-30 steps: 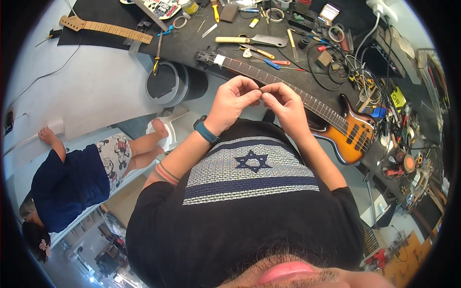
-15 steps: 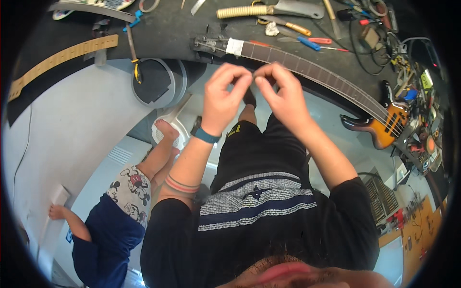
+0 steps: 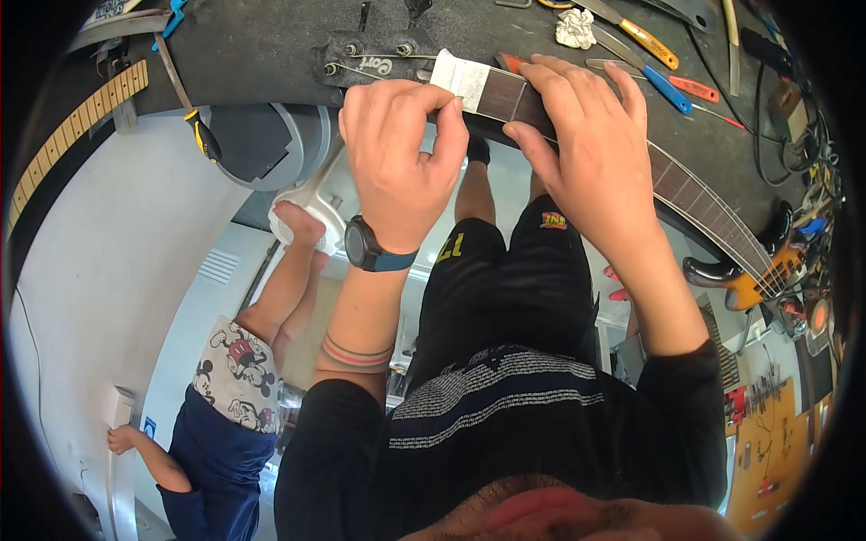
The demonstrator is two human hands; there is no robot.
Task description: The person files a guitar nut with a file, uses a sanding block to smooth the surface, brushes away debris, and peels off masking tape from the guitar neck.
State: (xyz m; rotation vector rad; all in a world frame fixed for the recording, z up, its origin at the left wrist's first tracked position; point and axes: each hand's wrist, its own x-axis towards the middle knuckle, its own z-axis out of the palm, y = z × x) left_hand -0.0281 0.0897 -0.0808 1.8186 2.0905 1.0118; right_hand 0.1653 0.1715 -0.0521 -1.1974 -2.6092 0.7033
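Observation:
An electric bass guitar lies along the bench edge, its sunburst body (image 3: 750, 290) at the far right and its dark headstock (image 3: 383, 59) at the upper middle. White tape or paper (image 3: 458, 79) wraps the neck beside the headstock. My left hand (image 3: 394, 153) is closed there, thumb and forefinger pinched at the white piece's near edge; what sits between the fingertips is too small to make out. Over the dark fretboard (image 3: 699, 191) my right hand (image 3: 591, 126) lies open, fingers stretched across the neck and thumb on the near side.
A crumpled white paper (image 3: 575, 29), a blue-handled tool (image 3: 666, 88) and an orange-handled tool (image 3: 648, 43) lie beyond the neck. A yellow-black screwdriver (image 3: 200, 133) and a separate maple neck (image 3: 79, 126) are at the left. Another person (image 3: 221, 442) stands at my lower left, near a white wall.
Both hands, held fingertip to fingertip before, have moved apart and onto the neck. The left pinches at the white piece; the right has opened over the fretboard. The view has shifted closer to the bench.

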